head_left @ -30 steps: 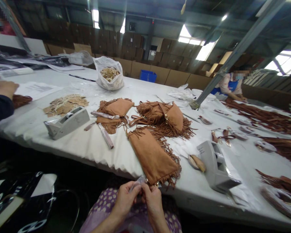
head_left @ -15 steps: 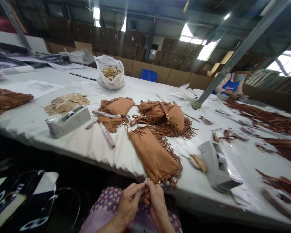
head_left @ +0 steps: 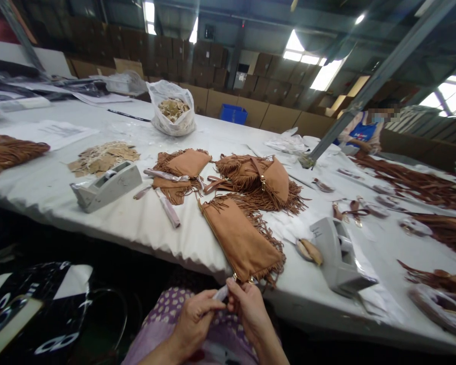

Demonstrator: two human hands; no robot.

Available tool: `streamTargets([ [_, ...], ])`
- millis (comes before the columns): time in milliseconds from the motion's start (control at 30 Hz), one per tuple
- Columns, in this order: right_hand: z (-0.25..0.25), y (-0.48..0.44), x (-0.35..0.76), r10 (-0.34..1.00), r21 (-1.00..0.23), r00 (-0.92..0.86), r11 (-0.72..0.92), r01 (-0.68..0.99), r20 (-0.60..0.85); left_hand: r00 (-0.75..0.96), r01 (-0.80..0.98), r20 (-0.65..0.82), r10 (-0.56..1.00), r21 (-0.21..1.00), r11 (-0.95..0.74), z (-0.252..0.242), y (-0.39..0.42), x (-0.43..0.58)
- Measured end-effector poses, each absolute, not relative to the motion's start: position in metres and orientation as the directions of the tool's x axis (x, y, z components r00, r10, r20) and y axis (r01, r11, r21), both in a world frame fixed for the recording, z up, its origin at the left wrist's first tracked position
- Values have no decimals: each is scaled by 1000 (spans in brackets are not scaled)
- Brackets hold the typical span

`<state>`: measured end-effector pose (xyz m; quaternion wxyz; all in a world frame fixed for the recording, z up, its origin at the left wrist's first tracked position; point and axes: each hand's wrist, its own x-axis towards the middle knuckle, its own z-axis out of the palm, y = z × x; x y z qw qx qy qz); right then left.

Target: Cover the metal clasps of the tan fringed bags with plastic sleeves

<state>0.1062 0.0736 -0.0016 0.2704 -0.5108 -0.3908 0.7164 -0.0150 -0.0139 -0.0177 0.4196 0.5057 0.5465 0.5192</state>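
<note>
A brown fringed pouch [head_left: 243, 241] lies flat at the table's front edge, its lower corner with gold-coloured metal fittings pointing at me. Just below that corner, my left hand [head_left: 197, 312] is closed around a pale, plastic-wrapped strap [head_left: 221, 293]. My right hand [head_left: 249, 304] pinches at the upper end of this strap, right beside the pouch's metal fitting. The fingers hide how strap and fitting meet. Behind the pouch are more fringed bags [head_left: 258, 177], and to the left sits a smaller fringed piece [head_left: 188, 165] with wrapped straps [head_left: 167, 207] by it.
Grey tape dispensers stand left [head_left: 106, 185] and right [head_left: 338, 256]. Tan scraps [head_left: 104, 157] lie in a pile, with a white bag of scraps [head_left: 173, 111] behind. A metal post [head_left: 342, 119] rises at the right. A co-worker [head_left: 361, 134] sits beyond it.
My left hand has shifted slightly down and left, showing more of the pale strap between the hands. My right fingers stay by the pouch's corner. The view has tilted a little.
</note>
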Motion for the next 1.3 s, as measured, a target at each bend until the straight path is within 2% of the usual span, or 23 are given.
streamTargets([
  [167,-1,75,109,817,-836,-269,-544,-66,-511,-76,187,24,997,982,-9,-36,-49,-43],
  [233,1,78,113,848,-850,-211,-515,-112,-486,-199,167,-67,978,981,101,-36,-53,-57],
  [300,2,81,115,858,-859,-198,-499,-109,-474,-383,69,-186,905,971,229,-28,-43,-65],
  [367,2,83,116,855,-862,-207,-499,-84,-475,-441,-58,-282,852,956,286,-14,-22,-63],
  [433,1,83,116,854,-865,-218,-497,-70,-473,-339,-165,-335,879,941,295,1,4,-51],
  [567,-1,82,116,850,-868,-241,-494,-55,-469,24,-258,-417,909,876,408,10,38,-16],
  [633,-1,83,117,842,-860,-243,-508,-56,-481,97,-294,-430,898,849,439,3,42,-7],
  [800,1,83,118,807,-815,-266,-569,-111,-527,133,-428,-393,910,805,410,-12,34,-10],
  [1000,3,80,111,765,-768,-377,-614,-182,-522,66,-507,-363,929,790,345,-10,34,-7],
  [1133,5,81,133,768,-839,-420,-544,-27,-484,12,-454,-378,926,823,342,-11,34,-3],
  [1200,11,92,167,855,-906,-303,-416,82,-420,-23,-391,-399,917,847,359,-14,32,-2],
  [1267,25,113,215,969,-954,-10,-240,179,-245,-46,-335,-417,908,863,379,-20,30,-3],
  [1300,35,125,242,978,-958,176,-156,243,-114,-41,-317,-423,905,865,390,-23,29,-3],
])
